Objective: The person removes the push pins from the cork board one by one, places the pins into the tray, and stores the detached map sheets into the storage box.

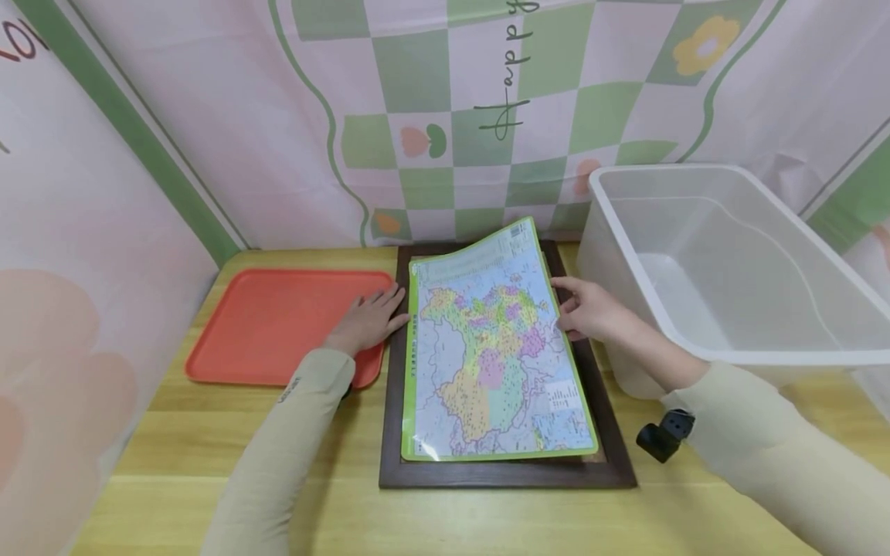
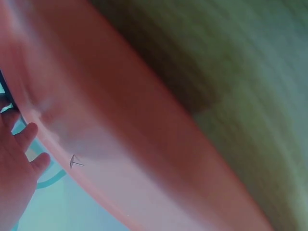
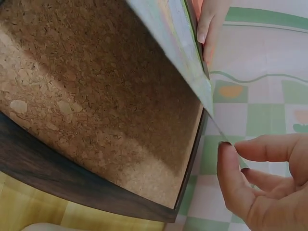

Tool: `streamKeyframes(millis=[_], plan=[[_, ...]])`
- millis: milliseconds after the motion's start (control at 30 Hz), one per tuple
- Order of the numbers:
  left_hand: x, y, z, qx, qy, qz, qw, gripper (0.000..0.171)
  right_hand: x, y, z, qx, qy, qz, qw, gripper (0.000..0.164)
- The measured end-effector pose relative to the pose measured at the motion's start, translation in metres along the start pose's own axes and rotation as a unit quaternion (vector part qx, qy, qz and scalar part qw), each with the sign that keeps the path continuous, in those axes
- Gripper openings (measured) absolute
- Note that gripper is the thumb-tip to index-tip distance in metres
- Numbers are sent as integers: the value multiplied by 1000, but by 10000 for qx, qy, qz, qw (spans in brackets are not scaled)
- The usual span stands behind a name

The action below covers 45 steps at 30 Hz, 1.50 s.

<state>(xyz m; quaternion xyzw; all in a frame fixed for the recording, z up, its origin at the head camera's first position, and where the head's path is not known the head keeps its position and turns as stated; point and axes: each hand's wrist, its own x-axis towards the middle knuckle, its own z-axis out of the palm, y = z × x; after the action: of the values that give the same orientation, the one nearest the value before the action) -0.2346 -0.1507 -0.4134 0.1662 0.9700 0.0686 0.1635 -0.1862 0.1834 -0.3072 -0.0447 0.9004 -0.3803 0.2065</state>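
A laminated map [image 1: 487, 355] with a green border lies over a dark wood-framed cork board [image 1: 511, 475]. Its right side is lifted, and bare cork [image 3: 96, 96] shows beneath it in the right wrist view. Between thumb and index finger, my right hand [image 1: 591, 309] pinches the map's right edge; the same pinch by the right hand [image 3: 264, 178] appears up close. On the board's left frame rest the fingertips of my left hand [image 1: 368, 316], fingers loosely spread, the palm over the red tray [image 1: 278, 324]. The left wrist view shows part of the left hand [image 2: 17, 159] beside the tray [image 2: 144, 130].
A large white plastic bin [image 1: 695, 232] stands on the right of the wooden table [image 1: 208, 455]. Behind the table hangs a checkered green and white cloth [image 1: 480, 154]. A small pin-like shape [image 2: 75, 162] shows on the tray in the left wrist view.
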Motion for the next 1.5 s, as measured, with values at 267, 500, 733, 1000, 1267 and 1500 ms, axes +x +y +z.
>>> streamKeyframes(millis=[267,500,733,1000,1267,1500], plan=[[-1,-1,-1,-40,-36,-35,10000,66,-8,-8,-13,302,-84,-344,9989,72],[0,-1,-1,-14,-93,-63,9999,66,-12,-16,-22,614,-239,-375,9971,67],[-2,-1,-2,106,-89,-41,9999,64,-11,-19,-29,722,-368,-273,9963,68],[-4,0,-3,64,-104,10,9999,63,-11,-22,-46,1053,-474,-247,9930,71],[-3,-4,1,66,-90,-17,9999,63,-15,-21,-78,1020,-288,-158,9942,74],[-2,-5,2,26,-10,-15,10000,63,-21,-12,-111,1056,-92,-24,9944,70]])
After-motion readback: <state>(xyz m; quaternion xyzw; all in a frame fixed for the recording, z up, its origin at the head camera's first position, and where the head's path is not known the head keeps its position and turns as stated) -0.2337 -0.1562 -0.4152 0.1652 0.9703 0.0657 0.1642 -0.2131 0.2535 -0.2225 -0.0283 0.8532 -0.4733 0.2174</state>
